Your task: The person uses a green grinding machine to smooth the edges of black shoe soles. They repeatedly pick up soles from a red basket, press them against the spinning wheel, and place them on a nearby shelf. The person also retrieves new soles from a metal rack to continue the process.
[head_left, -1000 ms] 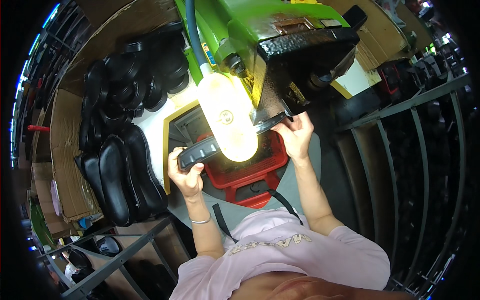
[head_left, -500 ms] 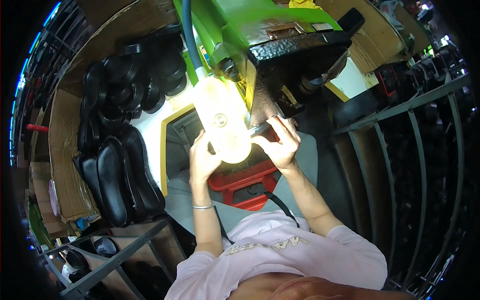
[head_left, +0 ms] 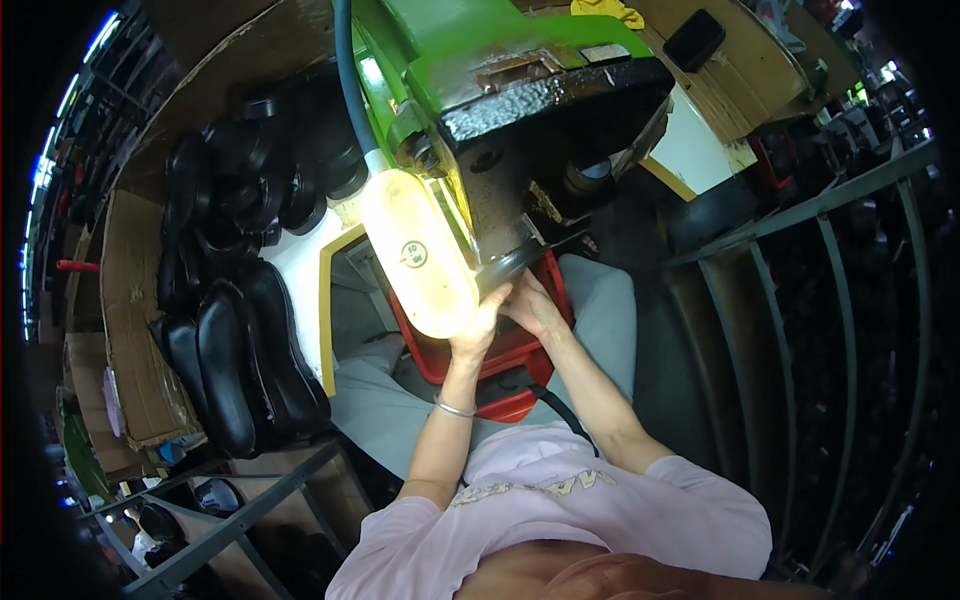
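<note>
Seen from the head camera, both hands are now sitting closer together than half a second ago, pushed up under the green machine (head_left: 470, 50). The left hand (head_left: 478, 328) is closing its fingers around the edge of a black shoe sole (head_left: 508, 266) (a second ago it was holding the sole out flat, lower down). The right hand (head_left: 535, 308) is pressing against the left one and gripping the same sole. The sole is lying tilted, touching the dark metal part of the machine. A glowing yellow lamp (head_left: 418, 255) is hanging just beside the left hand, and it is wearing a small round sticker. A red tray (head_left: 500, 355) is resting on the lap below. More black soles (head_left: 240, 340) are standing piled at the left beside brown cardboard (head_left: 120, 340).
</note>
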Motion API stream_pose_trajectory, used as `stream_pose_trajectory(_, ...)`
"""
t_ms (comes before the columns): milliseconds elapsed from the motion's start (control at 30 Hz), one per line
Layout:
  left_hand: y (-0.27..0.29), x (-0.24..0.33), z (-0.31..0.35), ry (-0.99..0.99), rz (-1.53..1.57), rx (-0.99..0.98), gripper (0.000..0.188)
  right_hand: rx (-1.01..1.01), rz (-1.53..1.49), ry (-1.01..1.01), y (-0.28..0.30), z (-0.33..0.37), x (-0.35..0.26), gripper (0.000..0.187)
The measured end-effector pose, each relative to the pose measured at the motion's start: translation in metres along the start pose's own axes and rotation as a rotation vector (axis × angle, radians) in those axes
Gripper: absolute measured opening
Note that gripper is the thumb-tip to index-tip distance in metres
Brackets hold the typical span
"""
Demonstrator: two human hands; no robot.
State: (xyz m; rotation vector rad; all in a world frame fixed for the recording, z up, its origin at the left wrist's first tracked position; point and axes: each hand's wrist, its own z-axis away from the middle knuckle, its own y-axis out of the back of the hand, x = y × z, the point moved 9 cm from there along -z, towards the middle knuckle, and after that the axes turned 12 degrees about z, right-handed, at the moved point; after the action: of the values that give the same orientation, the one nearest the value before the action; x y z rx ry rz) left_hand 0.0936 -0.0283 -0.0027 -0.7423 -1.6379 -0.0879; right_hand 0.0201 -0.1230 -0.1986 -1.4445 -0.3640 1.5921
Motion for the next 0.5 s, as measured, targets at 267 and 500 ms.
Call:
stream_pose_trajectory(267,-0.006,-0.015,0.0,0.005,0.055,-0.025,0.034,0.295,0.171,0.382,0.043,0.037,-0.108,0.062)
stream_pose_trajectory(500,-0.016,0.028,-0.016,-0.122,-0.082,-0.16,0.043,0.529,0.803,0.84,-0.017,0.106,-0.269,0.052)
